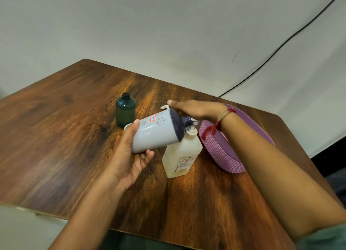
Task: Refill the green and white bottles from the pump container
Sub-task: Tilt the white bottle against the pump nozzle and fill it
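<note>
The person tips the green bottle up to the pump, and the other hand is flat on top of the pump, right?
Not quite. The head view shows the left hand holding the white bottle tipped to the pump container; the green bottle stands on the table. The right hand is flat on the pump's top.

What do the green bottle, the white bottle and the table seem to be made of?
The green bottle: translucent glossy plastic, probably; light passes through it. The white bottle: opaque matte plastic, seemingly; even, dull surface. The table: wood or wood-look laminate; grain streaks with soft sheen.
</note>
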